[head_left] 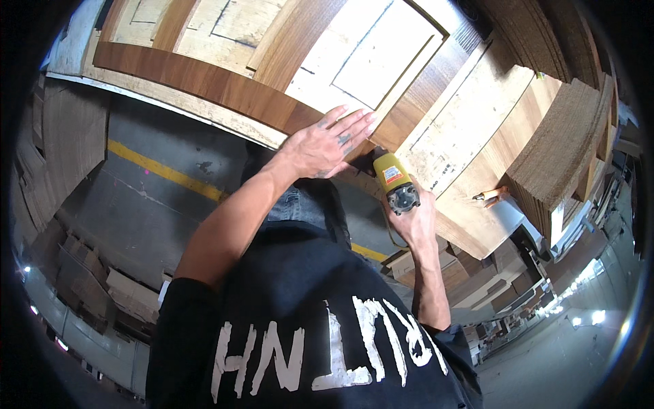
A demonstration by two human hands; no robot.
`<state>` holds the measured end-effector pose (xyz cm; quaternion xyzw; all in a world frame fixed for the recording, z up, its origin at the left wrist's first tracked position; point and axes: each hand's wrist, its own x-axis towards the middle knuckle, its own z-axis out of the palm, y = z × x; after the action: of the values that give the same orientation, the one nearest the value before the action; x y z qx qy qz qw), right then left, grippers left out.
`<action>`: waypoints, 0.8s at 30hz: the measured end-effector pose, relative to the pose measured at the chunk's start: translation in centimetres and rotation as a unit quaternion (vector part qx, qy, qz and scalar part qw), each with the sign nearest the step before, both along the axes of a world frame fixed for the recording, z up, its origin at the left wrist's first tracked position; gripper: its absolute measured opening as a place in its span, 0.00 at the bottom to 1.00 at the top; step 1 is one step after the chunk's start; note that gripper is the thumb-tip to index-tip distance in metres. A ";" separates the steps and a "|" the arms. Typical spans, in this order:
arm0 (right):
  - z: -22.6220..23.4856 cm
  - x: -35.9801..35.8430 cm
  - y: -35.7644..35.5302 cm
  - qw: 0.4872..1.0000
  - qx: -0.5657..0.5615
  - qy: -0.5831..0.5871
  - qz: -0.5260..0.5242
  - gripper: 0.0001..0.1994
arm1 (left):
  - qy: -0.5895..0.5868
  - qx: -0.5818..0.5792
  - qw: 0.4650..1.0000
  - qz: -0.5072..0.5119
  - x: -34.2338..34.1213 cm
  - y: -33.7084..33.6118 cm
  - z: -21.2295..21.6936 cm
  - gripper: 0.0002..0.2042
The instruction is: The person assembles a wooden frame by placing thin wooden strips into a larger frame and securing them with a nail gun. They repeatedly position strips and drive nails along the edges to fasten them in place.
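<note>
I saw a broad stack of wood-veneer panels (204, 82) filling the surface, with the left hand (327, 146) spread flat, fingers apart, pressing on the dark panel's edge. Just beside it, the right hand (412, 218) was clamped around a yellow power trimmer (394, 178) set against that same edge. I judged a firm hold-down and a level tool mattered most here.

Left hand (327, 146) flat on the wood panel (204, 82), just left of the power tool (395, 180) gripped by the right hand (415, 221). Stacked boards (558, 150) to the right, behind a pencil-like item (489, 195). Floor (157, 198) below the panel edge, left.
</note>
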<state>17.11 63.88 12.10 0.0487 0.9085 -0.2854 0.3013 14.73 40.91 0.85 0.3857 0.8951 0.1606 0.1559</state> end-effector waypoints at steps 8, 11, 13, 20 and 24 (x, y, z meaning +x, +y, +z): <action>-0.3 1.6 -0.8 0.997 0.013 0.001 -0.073 0.16 | 0.006 -0.020 1.000 0.007 -1.6 -5.5 -0.1 0.46; 0.7 1.2 -1.8 0.992 0.085 -0.060 -0.077 0.17 | 0.037 -0.025 0.997 0.063 -3.9 -15.0 -0.6 0.55; 1.3 0.7 -3.0 0.990 0.114 -0.060 -0.059 0.17 | 0.065 -0.001 0.995 0.081 -5.1 -20.0 -1.3 0.59; 2.4 -3.2 -13.3 0.987 0.133 -0.049 -0.073 0.19 | 0.072 0.011 0.996 0.053 -6.3 -22.0 -0.9 0.55; 0.1 -5.8 -17.6 0.991 0.075 -0.032 -0.102 0.22 | 0.075 0.016 0.996 0.049 -6.3 -22.4 -0.8 0.54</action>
<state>11.33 46.32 12.24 0.1727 0.9075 -0.2437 0.2954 8.39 18.52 0.03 0.3548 0.9194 0.1526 0.0746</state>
